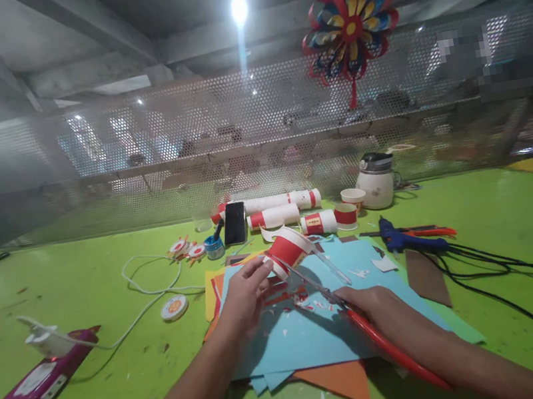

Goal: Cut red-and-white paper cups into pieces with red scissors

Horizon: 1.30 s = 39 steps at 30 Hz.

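Observation:
My left hand (245,295) is closed around a red and white paper cup (291,249), which it holds tilted above a stack of coloured paper. A strip of the cup hangs loose at its right side. In my right hand (380,309) is a pair of scissors with long red handles (388,345), its blades pointing up and left against the cup. How far the blades are apart is hard to make out. Light blue paper (301,352) lies beneath both hands, strewn with small white and red scraps (307,297).
Behind stand more paper cups (318,222), a phone (234,223), a small blue paint jar (214,247) and a kettle (376,182). To the right, a blue glue gun (411,237) trails black cable. A purple power strip (46,376) with a white cable is on the left.

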Motion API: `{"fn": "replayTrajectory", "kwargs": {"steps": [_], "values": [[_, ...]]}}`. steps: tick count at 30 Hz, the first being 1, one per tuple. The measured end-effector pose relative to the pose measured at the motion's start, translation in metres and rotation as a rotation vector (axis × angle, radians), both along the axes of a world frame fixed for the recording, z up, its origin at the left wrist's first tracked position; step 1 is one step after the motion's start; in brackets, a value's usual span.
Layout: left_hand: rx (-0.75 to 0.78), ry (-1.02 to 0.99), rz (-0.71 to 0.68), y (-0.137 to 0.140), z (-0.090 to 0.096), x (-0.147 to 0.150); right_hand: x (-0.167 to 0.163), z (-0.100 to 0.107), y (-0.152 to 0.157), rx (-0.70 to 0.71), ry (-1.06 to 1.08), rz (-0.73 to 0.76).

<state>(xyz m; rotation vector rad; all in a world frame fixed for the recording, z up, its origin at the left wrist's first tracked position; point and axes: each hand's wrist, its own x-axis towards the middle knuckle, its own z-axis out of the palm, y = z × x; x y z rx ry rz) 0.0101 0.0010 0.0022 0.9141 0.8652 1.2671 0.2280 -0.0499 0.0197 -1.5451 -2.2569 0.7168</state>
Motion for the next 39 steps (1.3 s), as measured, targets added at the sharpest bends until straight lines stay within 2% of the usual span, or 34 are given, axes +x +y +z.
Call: {"fn": "replayTrajectory", "kwargs": {"steps": [2,8,20,33,39], "values": [[-0.014,-0.013,0.007,0.0,0.001,-0.001,0.0,0.0,-0.001,0.014,-0.001,0.008],[0.084,-0.031,0.075,0.003,-0.002,-0.002,-0.001,0.001,-0.001,0.055,0.041,0.053],[0.062,0.007,0.05,0.001,-0.004,0.0,0.0,0.005,-0.005,0.036,0.063,0.003],[0.095,0.069,0.141,-0.003,0.005,0.003,-0.003,0.006,-0.004,0.063,0.116,0.058],[0.099,0.065,0.127,-0.002,0.004,0.003,-0.001,0.008,-0.003,0.042,0.113,0.032]]}}
